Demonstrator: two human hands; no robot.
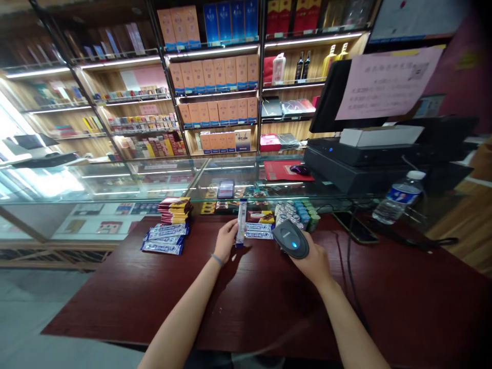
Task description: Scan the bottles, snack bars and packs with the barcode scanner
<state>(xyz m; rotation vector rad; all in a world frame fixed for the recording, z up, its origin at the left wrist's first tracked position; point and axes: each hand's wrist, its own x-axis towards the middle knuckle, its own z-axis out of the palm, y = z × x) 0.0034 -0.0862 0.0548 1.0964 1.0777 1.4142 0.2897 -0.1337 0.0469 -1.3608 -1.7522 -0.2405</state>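
My left hand is closed on a slim blue-and-white snack pack, held upright above the dark red table. My right hand grips a grey barcode scanner with a blue light, its head turned toward the pack a short way to its left. More blue-and-white packs lie flat just behind the held one.
A stack of blue packs and red-yellow bars lies at the left. Small round containers, a phone, a water bottle, the till machine and a glass counter stand behind. Cables cross the table's right side.
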